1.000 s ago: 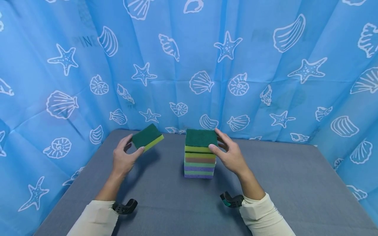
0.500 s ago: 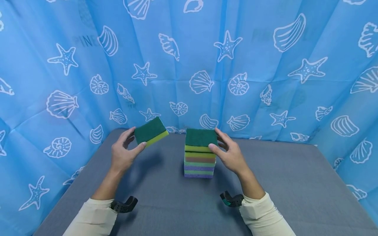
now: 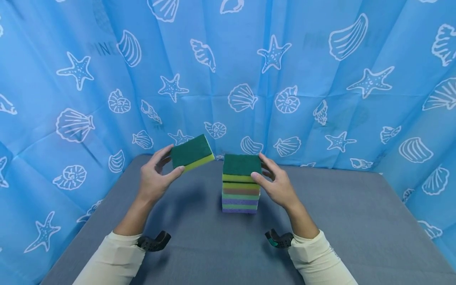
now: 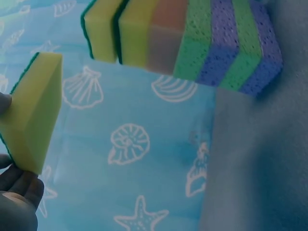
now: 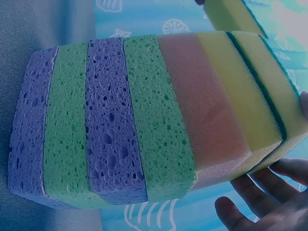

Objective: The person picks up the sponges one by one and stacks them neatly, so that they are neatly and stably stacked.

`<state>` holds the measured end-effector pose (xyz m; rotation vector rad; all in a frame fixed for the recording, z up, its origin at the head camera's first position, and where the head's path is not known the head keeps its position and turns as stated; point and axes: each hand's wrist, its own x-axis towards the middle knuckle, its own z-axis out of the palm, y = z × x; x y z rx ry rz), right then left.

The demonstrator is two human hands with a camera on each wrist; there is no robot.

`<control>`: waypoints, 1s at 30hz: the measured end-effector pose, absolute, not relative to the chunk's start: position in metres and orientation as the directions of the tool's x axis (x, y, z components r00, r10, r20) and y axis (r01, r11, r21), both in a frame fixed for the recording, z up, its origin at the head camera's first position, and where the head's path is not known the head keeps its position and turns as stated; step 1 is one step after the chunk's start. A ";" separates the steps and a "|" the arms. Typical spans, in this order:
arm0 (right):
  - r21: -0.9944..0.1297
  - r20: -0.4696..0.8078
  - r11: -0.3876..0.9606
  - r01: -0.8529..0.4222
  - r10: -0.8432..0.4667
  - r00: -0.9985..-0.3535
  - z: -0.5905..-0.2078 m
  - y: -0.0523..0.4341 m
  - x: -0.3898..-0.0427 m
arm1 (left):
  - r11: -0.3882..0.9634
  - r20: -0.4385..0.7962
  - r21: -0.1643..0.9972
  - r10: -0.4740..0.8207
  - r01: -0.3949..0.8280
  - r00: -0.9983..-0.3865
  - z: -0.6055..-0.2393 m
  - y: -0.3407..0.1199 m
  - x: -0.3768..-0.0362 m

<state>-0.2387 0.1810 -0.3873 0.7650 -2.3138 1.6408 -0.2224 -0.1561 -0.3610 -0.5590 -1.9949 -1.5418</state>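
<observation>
My left hand (image 3: 154,180) holds a yellow sponge (image 3: 192,152) with a dark green scouring face up, thumb on its near edge and fingers at the far side. It hangs tilted in the air, left of and apart from a stack of several sponges (image 3: 240,196). From the bottom, the stack runs purple and green cellulose sponges (image 5: 110,120), then a pinkish-brown layer (image 5: 207,106), then yellow sponges with green scouring pads. My right hand (image 3: 280,187) grips the right end of the top sponge (image 3: 242,164), thumb at the front corner and index finger at the back.
The stack stands upright on a grey cloth-covered table (image 3: 213,253). Behind and at the sides hangs a blue curtain (image 3: 228,59) with white shells and starfish. A black wrist device (image 3: 154,241) sits at the left cuff, another black device (image 3: 279,239) at the right.
My left hand has carried its sponge up and to the right, closer to the stack. The right hand and the stack have stayed in place.
</observation>
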 end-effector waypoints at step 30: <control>-0.813 0.457 0.250 -0.527 -0.289 -0.841 -0.387 0.180 -0.240 | 0.177 0.640 0.723 0.190 0.667 -0.744 -0.341 -0.105 -0.235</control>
